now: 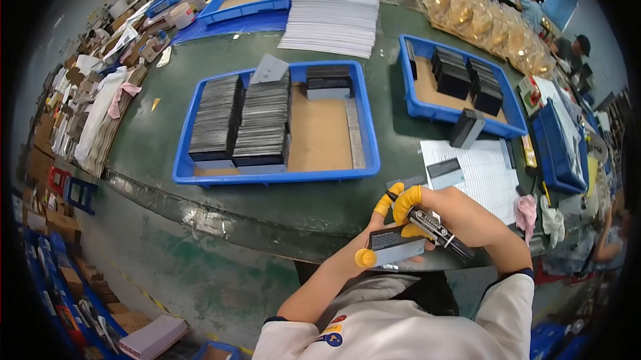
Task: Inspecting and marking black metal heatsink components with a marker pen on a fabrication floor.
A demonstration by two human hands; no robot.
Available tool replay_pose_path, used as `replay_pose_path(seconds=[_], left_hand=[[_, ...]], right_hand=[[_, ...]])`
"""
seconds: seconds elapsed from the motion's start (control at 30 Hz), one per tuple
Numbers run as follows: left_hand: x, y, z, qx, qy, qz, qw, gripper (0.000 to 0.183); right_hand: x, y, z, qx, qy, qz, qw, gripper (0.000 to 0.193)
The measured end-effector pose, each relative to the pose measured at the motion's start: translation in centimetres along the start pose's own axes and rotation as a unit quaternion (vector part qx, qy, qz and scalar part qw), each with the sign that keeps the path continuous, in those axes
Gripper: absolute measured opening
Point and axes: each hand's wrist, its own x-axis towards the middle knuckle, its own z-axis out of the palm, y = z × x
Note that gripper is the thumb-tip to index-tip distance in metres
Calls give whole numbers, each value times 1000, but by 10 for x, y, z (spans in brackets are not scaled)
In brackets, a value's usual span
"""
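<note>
At the table's near edge, my left hand (375, 228) is closed on a flat black-and-grey card (396, 246), its thumb at the card's left end. My right hand (446, 208) grips a black marker pen (435, 229) slantwise, just above the card's right part. Yellow finger cots cover several fingertips of both hands. Beyond my right hand lies another black-and-grey card (445, 171) on a ruled paper sheet (477, 174). A dark upright stack of cards (467, 128) stands by that sheet's far edge. Fingers under the held card are partly hidden.
A blue tray (280, 177) ahead holds long rows of dark cards (217, 116); a second blue tray (461, 118) at right holds shorter rows. A tall white paper stack (332, 16) stands behind. Pink and white cloths (526, 216) lie at the right edge, near a blue bin (559, 153).
</note>
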Motion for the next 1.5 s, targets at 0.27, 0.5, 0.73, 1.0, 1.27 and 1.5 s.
replay_pose_path(seconds=[0.27,0.5,0.73,1.0,1.27,1.5], left_hand=[[-29,6,-26,77,108,270,954,96],[-42,-2,-30,284,298,329,850,70],[-45,1,-31,248,295,307,870,67],[-47,1,-29,255,294,295,872,55],[-46,2,-30,247,309,288,872,43],[-42,3,-31,247,332,284,865,38]], right_hand=[[86,-17,-21,-232,261,-347,870,30],[195,13,-46,-351,311,-391,792,21],[233,28,-48,-398,266,-392,786,26],[239,28,-57,-453,250,-391,761,30],[198,14,-72,-434,382,-430,694,32],[70,44,-84,-77,449,-239,858,50]])
